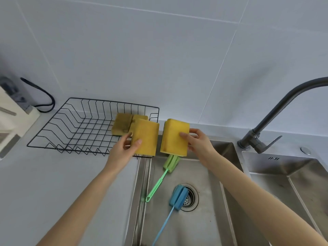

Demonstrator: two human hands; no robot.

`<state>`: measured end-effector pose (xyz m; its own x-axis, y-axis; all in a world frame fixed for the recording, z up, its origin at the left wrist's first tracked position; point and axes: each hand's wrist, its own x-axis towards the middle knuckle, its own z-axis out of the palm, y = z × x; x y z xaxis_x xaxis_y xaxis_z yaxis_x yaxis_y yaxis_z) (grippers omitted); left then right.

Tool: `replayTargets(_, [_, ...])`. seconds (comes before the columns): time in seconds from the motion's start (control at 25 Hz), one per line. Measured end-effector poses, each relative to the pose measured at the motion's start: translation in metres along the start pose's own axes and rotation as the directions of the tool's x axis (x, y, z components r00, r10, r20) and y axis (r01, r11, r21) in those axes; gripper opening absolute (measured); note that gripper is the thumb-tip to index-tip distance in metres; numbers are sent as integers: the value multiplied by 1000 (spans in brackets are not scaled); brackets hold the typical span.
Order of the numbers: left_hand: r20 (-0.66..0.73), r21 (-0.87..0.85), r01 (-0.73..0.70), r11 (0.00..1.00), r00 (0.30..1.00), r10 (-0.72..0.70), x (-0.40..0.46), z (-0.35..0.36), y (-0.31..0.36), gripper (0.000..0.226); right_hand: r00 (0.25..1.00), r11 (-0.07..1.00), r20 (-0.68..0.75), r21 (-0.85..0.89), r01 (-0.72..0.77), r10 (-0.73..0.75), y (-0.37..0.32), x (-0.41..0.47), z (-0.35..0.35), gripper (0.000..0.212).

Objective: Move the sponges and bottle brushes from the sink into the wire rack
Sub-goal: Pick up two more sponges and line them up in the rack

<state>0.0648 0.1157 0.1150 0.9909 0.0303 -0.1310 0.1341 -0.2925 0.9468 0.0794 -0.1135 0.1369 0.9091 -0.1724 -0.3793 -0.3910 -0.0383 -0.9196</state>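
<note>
My left hand (124,148) grips a yellow sponge (147,135) over the right front corner of the black wire rack (71,126). My right hand (198,142) grips a second yellow sponge (174,135) above the back of the steel sink (209,201). Two more yellow sponges lie in the rack's right end, one (121,126) in plain sight, the other (140,117) mostly hidden behind the held sponge. A green bottle brush (165,172) lies in the sink, its head under the right-hand sponge. A blue bottle brush (178,197) rests across the drain.
A dark faucet (276,114) rises at the right behind a second sink basin (292,183). The grey counter (53,174) carries the rack. A black cable (44,96) and a white appliance (10,110) sit at the far left. A tiled wall stands behind.
</note>
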Motion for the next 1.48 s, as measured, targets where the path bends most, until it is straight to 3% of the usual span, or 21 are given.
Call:
replayTargets(0.32, [-183,-100,17,995,982,-35,27,-66,-17,50,996,999,89,-35,24,-21,-31,39,78,47])
replayTargets(0.8, [-460,64,63,996,888,-27,64,-149,-42,43,979,974,199,-225,10,36,-54,92,212,44])
replayTargets(0.96, [-492,99,51,994,870,4,80,-159,-46,43,979,942,196,-336,9,60,-58,114,245,41])
replayTargets(1.28, [-496,14,64,998,867,-49,92,-158,-61,43,981,859,180,-510,30,72,-41,144,283,35])
replayTargets(1.4, [-486,2,81,997,871,-70,94,-155,-65,42,980,796,187,-602,61,66,-40,145,284,9])
replayTargets(1.48, [-485,-2,89,996,871,-78,93,-154,-67,41,981,720,187,-687,95,48,-41,143,281,8])
